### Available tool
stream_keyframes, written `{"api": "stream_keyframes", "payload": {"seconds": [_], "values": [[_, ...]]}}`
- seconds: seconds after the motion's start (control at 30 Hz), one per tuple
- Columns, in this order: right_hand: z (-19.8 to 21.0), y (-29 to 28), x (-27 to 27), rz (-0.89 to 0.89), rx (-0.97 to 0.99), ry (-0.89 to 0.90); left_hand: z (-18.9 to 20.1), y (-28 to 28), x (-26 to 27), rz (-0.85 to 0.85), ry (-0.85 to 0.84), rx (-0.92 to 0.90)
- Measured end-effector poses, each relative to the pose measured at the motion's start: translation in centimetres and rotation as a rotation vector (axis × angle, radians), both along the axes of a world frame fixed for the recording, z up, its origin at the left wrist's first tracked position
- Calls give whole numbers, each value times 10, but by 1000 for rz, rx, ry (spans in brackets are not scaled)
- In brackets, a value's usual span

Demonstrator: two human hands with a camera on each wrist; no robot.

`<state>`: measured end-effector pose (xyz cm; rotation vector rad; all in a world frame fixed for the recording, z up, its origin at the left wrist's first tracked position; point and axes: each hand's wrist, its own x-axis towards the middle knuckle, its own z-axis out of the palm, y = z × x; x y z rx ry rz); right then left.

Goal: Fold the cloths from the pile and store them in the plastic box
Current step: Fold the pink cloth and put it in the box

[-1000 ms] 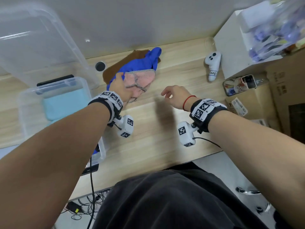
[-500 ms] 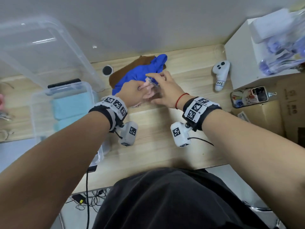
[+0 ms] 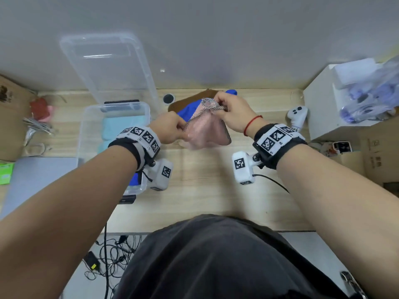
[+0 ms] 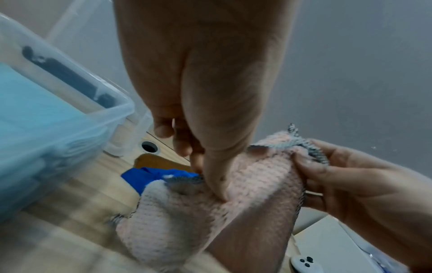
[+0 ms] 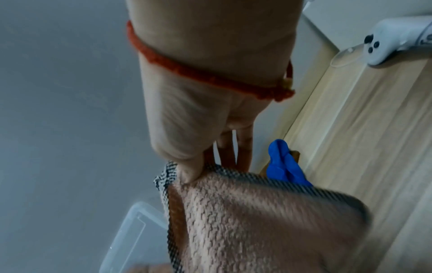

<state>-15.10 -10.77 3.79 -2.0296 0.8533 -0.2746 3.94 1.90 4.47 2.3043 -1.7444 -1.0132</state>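
A pink cloth (image 3: 205, 130) with a checked black-and-white hem hangs above the wooden table (image 3: 205, 190), held between both hands. My left hand (image 3: 172, 128) pinches its left hem; the thumb (image 4: 216, 182) presses into the pink cloth (image 4: 187, 218). My right hand (image 3: 228, 113) pinches the upper right corner, thumb (image 5: 189, 171) on the hem of the pink cloth (image 5: 268, 221). Behind it lie a blue cloth (image 3: 187, 110) and a brown cloth (image 3: 198, 98). The clear plastic box (image 3: 86, 126) at left holds folded light-blue cloths (image 3: 121, 128).
The box's clear lid (image 3: 108, 65) leans on the wall behind it. A white controller (image 3: 296, 116) lies right of the pile, beside a white cabinet (image 3: 323, 108). A round cable hole (image 3: 168, 98) sits near the wall. Cardboard boxes (image 3: 377, 160) stand at the right.
The pink cloth has been lifted off the pile. My right hand came in to take its corner, and the two hands have drawn apart with the cloth between them.
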Motion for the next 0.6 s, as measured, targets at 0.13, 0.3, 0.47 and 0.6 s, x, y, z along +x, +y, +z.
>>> {"api": "stream_keyframes", "payload": {"seconds": [0.13,0.3,0.47,0.6], "values": [[13,13,-16,62,32,131,6,23,-5,14,99,-77],[32,56,-29,100,22,80,34,36,-25,-113,148,-134],[35,90,-33,21,-104,116,34,59,-27,-117,194,-137],[27,116,-48,-117,-177,122,30,79,-34,-53,186,-182]]}}
